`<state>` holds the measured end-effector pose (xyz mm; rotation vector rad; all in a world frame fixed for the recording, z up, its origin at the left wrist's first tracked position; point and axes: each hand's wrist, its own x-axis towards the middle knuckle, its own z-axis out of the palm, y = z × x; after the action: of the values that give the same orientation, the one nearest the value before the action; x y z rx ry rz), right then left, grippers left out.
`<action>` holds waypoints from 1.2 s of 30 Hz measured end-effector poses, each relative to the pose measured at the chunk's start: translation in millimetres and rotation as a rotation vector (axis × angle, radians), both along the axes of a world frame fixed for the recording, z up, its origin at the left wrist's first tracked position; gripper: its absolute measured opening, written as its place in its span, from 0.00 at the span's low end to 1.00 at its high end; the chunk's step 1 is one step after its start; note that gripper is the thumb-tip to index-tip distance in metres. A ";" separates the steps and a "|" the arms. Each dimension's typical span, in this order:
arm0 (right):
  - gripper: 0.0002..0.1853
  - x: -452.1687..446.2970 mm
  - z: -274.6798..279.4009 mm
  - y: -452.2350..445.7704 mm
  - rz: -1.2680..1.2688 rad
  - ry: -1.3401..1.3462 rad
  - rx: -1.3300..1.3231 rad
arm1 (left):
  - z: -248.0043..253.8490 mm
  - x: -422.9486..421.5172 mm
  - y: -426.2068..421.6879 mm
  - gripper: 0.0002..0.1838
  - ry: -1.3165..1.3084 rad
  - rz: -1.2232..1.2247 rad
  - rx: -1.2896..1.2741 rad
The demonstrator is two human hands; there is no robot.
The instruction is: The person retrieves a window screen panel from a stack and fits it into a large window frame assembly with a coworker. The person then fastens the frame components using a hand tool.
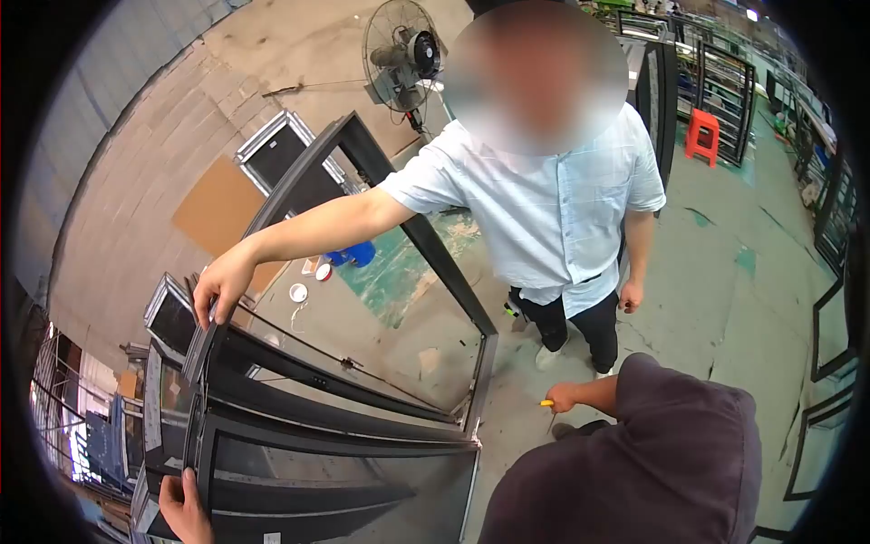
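At the lower left, my left hand (186, 512) grips the edge of a dark metal window frame (210, 453), thumb along its side; the other fingers are partly hidden. My right hand (564, 397), beside my dark sleeve, is closed around a small yellow tool (546, 403), whose exact kind I cannot make out. Several dark frames stand close together on the left. A co-worker in a light blue shirt (562, 208) faces me and rests one hand (225, 283) on the top of a frame near mine. The co-worker's other hand (632, 296) hangs down.
A tall open dark frame (412, 231) stands between the co-worker and the wall. Behind are a floor fan (403, 54), a brown board (217, 204) and a blue container (358, 254). A red stool (702, 136) and racks of frames (725, 91) are at the right.
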<state>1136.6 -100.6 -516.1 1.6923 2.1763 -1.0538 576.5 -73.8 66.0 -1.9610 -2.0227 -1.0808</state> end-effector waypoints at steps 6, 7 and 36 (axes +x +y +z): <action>0.17 -2.2 2.3 3.3 -0.031 -0.027 -0.041 | -4.3 24.2 -6.7 0.22 0.150 0.090 0.154; 0.17 -4.0 1.9 3.7 -0.030 -0.025 -0.039 | -1.9 21.5 -6.0 0.22 0.152 0.091 0.156; 0.15 -52.9 95.6 47.6 0.132 0.302 0.090 | 3.3 11.5 -1.0 0.23 -0.012 0.153 -0.049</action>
<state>1083.7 -52.9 -420.5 1.4792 2.5157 -1.2625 588.0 -74.8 69.3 -1.7906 -2.1838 -1.0215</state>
